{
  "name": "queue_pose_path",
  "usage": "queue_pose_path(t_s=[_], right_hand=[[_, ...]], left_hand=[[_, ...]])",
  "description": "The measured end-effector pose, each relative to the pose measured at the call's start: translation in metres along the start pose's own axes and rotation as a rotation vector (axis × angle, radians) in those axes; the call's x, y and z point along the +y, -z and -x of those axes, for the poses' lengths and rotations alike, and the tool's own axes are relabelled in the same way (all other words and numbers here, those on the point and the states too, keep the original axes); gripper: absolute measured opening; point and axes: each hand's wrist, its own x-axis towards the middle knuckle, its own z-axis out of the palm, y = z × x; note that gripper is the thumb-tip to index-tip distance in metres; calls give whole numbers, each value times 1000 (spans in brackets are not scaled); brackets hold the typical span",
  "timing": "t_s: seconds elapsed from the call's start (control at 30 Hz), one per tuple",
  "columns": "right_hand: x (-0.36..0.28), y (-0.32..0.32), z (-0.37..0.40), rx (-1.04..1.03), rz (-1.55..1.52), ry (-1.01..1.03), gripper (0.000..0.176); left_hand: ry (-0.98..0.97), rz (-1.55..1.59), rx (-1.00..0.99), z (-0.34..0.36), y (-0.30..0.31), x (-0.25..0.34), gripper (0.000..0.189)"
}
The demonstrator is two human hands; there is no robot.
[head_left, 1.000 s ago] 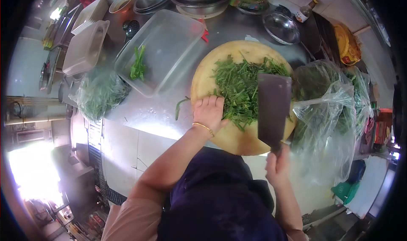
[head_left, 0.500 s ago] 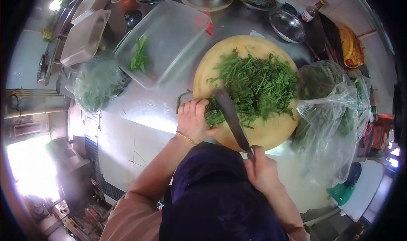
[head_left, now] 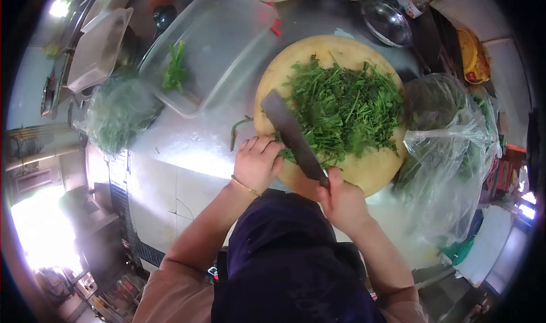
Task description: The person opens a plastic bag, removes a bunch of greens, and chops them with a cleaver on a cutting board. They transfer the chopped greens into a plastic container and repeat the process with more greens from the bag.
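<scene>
Place: a working kitchen is being shown.
Surface: a shiny stainless-steel counter is being worked on.
Board: chopped green leaves are being piled on a round yellow wooden chopping board.
Storage: a round steel bowl and a clear rectangular plastic tub are being kept nearby.

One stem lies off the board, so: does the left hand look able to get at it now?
Likely yes: the left hand sits just below the stem, nothing between them; the cleaver lies to its right.

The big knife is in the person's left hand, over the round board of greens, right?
No. The head view shows the big knife in the right hand, not the left, over the round board of greens. The left hand rests at the board's edge.
</scene>
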Motion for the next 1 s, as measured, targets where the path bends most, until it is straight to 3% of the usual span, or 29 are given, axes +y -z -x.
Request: queue_pose_path(t_s=[0.13, 0.3, 0.4, 0.5, 1.0], right_hand=[[40, -3, 43, 205, -222, 30, 37], [95, -23, 125, 427, -437, -154, 32], [100, -32, 132, 455, -478, -295, 28], [101, -38, 132, 477, -568, -319, 25], [96, -33, 127, 493, -632, -319, 20]], left_hand=[[-84, 58, 42, -13, -12, 9, 26], [-173, 95, 177, -59, 19, 18, 20], [-178, 58, 158, -99, 16, 12, 12], [-308, -7, 110, -123, 4, 4, 13], [-592, -119, 21, -143, -1, 0, 16]])
